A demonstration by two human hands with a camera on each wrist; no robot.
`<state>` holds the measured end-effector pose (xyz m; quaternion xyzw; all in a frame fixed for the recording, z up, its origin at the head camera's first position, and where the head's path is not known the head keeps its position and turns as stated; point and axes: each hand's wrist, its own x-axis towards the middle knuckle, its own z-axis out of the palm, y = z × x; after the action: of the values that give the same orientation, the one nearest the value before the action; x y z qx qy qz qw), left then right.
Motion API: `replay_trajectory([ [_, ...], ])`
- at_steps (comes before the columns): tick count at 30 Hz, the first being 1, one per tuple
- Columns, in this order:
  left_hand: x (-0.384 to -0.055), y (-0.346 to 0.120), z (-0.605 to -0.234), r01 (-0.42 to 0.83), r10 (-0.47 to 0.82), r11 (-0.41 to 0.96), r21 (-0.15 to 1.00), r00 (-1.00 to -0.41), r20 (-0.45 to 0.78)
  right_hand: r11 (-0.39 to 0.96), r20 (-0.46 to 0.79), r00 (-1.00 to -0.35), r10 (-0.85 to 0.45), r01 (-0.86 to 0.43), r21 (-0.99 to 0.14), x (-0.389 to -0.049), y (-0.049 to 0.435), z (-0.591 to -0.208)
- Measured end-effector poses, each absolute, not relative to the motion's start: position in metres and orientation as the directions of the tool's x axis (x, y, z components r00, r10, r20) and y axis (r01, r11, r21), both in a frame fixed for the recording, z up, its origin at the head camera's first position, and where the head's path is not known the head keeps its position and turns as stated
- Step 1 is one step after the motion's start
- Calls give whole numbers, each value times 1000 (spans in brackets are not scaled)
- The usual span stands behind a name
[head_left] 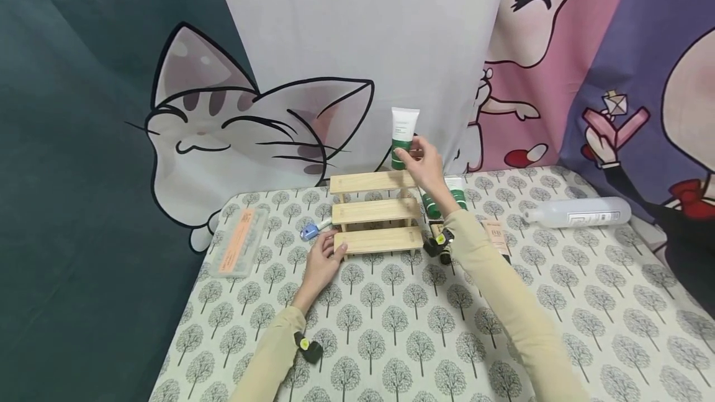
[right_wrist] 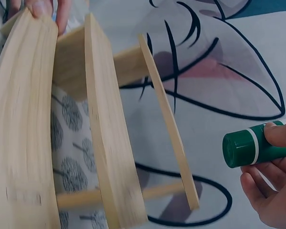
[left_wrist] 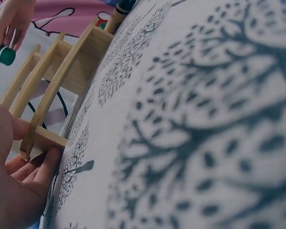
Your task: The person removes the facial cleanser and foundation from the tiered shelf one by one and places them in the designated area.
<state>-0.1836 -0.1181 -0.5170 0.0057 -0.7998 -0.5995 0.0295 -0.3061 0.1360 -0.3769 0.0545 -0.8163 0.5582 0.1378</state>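
A three-step wooden rack (head_left: 377, 209) stands on the cloth-covered table. At its front left end, my left hand (head_left: 324, 260) grips the lowest step, thumb on top and fingers underneath, as the left wrist view shows. My right hand (head_left: 426, 163) holds a white and green squeeze tube (head_left: 403, 129) upright, cap down, above the right end of the top step. In the right wrist view the tube's green cap (right_wrist: 240, 148) sits beyond the top step, with thumb and fingers around the tube just above it.
Behind my right forearm lie more green and white tubes (head_left: 455, 190), a dark-capped tube (head_left: 445, 256) and a pink-beige tube (head_left: 496, 236). A clear bottle (head_left: 581, 213) lies at the right. Left of the rack are a blue and white item (head_left: 315, 228) and a clear plastic case (head_left: 241, 242).
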Motion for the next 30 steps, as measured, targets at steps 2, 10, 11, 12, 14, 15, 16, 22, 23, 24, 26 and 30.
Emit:
replay_trajectory([
  [2,-183,-119,-516,27,-47,284,958,-998,43,383,288,-955,76,-239,-892,-305,143,-376],
  [10,-183,-120,-516,30,-53,293,956,-997,47,416,280,-954,110,-212,-884,-303,175,-376],
  [11,-183,-120,-516,29,-53,290,956,-997,47,416,270,-956,114,-201,-887,-303,179,-377],
  [12,-183,-120,-516,29,-53,288,957,-998,46,418,258,-958,121,-187,-889,-303,183,-378],
  [14,-183,-120,-517,29,-52,284,958,-998,46,431,241,-961,135,-162,-888,-302,192,-380],
  [15,-183,-120,-517,30,-51,284,958,-998,47,438,232,-962,144,-149,-887,-302,197,-382],
  [16,-183,-120,-518,31,-50,285,958,-998,47,443,225,-962,153,-136,-886,-302,201,-383],
  [22,-182,-119,-519,30,-48,292,956,-998,46,516,249,-950,188,-120,-848,-303,225,-393],
  [23,-182,-119,-519,33,-47,292,956,-998,49,530,255,-948,190,-120,-839,-303,229,-394],
  [24,-183,-118,-519,38,-44,294,955,-998,53,540,258,-947,189,-119,-833,-303,233,-395],
  [26,-183,-118,-519,47,-40,295,954,-997,62,563,261,-946,194,-111,-819,-302,240,-398],
  [30,-184,-117,-518,39,-39,288,957,-998,53,583,237,-947,215,-70,-809,-299,253,-402],
])
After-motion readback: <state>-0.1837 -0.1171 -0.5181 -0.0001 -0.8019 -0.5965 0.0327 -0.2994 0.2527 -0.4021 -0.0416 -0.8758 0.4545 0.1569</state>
